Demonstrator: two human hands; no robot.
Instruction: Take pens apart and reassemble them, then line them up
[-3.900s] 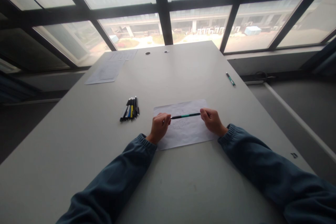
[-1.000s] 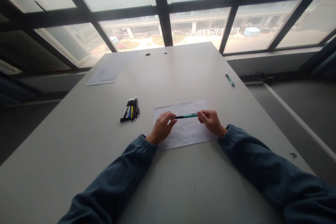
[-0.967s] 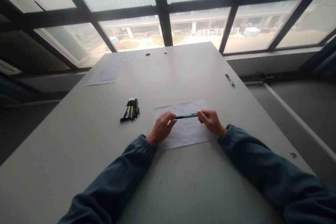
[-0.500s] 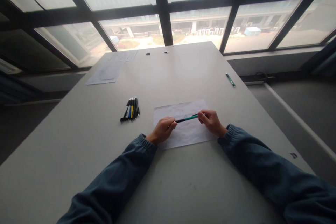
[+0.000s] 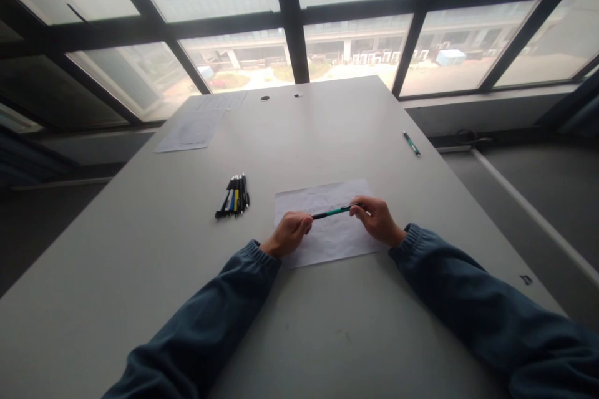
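A green and black pen point(image 5: 333, 212) is held nearly level between my two hands, over a white sheet of paper point(image 5: 330, 242). My left hand point(image 5: 289, 232) is closed on the pen's dark end, hiding its tip. At the clip end, my right hand point(image 5: 375, 218) pinches the pen between thumb and fingers. Left of the paper lies a row of several pens point(image 5: 233, 196), mostly black, with blue and yellow among them.
Another green pen point(image 5: 412, 144) lies near the right edge of the white table point(image 5: 140, 249). Papers point(image 5: 189, 131) rest at the far left corner. Two round holes are at the far end, before the windows. A small dark mark or piece point(image 5: 526, 279) is near the right edge.
My right hand's fingers have shifted slightly left along the pen at its clip end. My left hand keeps its hold, and the other pens have not moved.
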